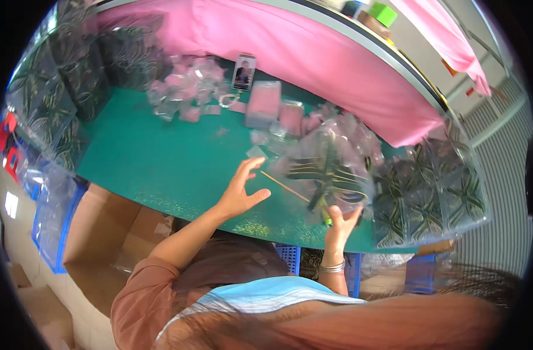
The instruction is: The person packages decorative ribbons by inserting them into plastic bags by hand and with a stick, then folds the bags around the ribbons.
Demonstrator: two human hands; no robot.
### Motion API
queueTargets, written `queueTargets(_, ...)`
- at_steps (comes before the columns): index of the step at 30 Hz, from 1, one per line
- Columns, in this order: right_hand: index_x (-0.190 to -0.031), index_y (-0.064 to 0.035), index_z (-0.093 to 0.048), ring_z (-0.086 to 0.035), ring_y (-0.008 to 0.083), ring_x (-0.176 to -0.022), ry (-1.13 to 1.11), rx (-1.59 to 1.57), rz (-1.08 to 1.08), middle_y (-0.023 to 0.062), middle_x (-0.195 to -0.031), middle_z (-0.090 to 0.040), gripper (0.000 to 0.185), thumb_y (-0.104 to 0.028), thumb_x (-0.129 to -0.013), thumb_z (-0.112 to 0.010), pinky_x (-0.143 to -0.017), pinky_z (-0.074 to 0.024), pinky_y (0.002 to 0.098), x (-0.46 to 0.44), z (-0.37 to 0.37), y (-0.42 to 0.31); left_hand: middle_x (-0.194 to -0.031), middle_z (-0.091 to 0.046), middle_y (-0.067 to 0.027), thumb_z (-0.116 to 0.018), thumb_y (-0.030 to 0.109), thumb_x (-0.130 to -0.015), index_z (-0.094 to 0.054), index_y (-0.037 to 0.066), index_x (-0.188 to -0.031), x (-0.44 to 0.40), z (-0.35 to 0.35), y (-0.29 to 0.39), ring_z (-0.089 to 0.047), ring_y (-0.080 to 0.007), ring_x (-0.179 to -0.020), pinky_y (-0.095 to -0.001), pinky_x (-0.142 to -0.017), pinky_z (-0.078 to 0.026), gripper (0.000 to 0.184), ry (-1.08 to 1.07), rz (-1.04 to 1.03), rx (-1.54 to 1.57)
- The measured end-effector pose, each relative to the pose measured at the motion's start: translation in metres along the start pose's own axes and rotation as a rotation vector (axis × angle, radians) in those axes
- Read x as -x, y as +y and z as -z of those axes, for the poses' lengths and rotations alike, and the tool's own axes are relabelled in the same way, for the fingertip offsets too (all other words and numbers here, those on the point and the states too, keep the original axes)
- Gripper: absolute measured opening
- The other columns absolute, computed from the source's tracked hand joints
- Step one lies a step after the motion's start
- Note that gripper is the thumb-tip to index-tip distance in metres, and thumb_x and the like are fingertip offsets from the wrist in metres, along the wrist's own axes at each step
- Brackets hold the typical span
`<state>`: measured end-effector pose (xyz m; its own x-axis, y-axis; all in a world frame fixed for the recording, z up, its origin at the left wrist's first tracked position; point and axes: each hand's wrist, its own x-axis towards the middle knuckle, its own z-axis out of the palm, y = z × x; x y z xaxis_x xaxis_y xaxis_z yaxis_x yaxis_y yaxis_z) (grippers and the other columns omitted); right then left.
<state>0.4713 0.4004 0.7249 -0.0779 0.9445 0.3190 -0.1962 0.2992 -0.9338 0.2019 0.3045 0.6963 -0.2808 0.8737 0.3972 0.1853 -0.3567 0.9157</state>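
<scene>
My left hand (238,195) hovers over the green tabletop (161,154) with fingers and thumb apart and nothing in them. To the right, my right hand (341,227) grips the lower edge of a clear plastic bag (353,178), thumb toward me. Inside or behind this bag show dark green cords with pale yellow edges, crossing at a dark band; motion blurs them. A thin brown stick (285,186) lies between my hands, its right end running toward the bag. A small yellow-green object (326,216) shows beside my right thumb, its kind unclear.
Clear bags with dark cords hang or stand at left (62,87) and right (433,195). Toward the back are a pile of small pink-and-clear packets (187,84), a phone (244,73) and a clear box (263,105). A cardboard box (103,233) stands below the table's left edge.
</scene>
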Motion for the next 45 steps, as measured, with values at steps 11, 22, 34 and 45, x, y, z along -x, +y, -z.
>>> queueTargets(11,-0.149,-0.0029,-0.035,-0.050,0.0234,-0.128,-0.349,-0.112,-0.170,0.0098,-0.138,-0.052,0.095,-0.016,-0.072,-0.089,-0.110,-0.0382,0.0369,0.009,-0.076,0.018,-0.152,-0.041,-0.0139,-0.076,0.033,-0.089,-0.035,0.010,-0.153,0.019,0.057,-0.004,-0.044,-0.0319,-0.139,-0.0465,-0.112,-0.040,0.079,0.159,0.187,-0.106)
queueTargets(22,-0.150,-0.0050,-0.033,-0.052,0.0264,-0.126,-0.291,-0.112,-0.212,0.0116,-0.139,-0.050,0.105,-0.026,-0.066,-0.093,-0.107,-0.0438,0.0406,0.014,0.002,0.009,-0.162,-0.026,-0.0162,-0.084,0.040,-0.079,-0.018,0.008,-0.159,0.018,0.016,0.003,-0.028,-0.0318,-0.149,-0.0474,-0.120,-0.028,0.109,-0.174,0.148,-0.011)
queueTargets(34,-0.147,0.0022,-0.035,-0.052,0.0252,-0.127,-0.647,-0.082,-0.352,0.0134,-0.138,-0.052,0.094,-0.034,-0.078,-0.088,-0.106,-0.0430,0.0375,0.014,-0.010,0.043,-0.153,-0.032,-0.0168,-0.092,0.029,-0.069,-0.017,0.017,-0.159,0.069,0.035,0.008,-0.032,-0.0320,-0.145,-0.0497,-0.118,-0.027,0.119,0.043,0.251,0.043)
queueTargets(45,-0.142,0.0020,-0.049,-0.064,0.0236,-0.113,-0.585,0.163,-0.284,0.0164,-0.130,-0.062,0.051,-0.008,-0.096,-0.067,-0.102,-0.0488,0.0357,0.023,0.020,0.035,-0.153,-0.029,-0.0177,-0.087,0.031,-0.077,-0.016,0.008,-0.155,0.107,0.182,-0.007,-0.030,-0.0324,-0.146,-0.0425,-0.120,-0.021,0.108,1.162,-0.086,-0.354)
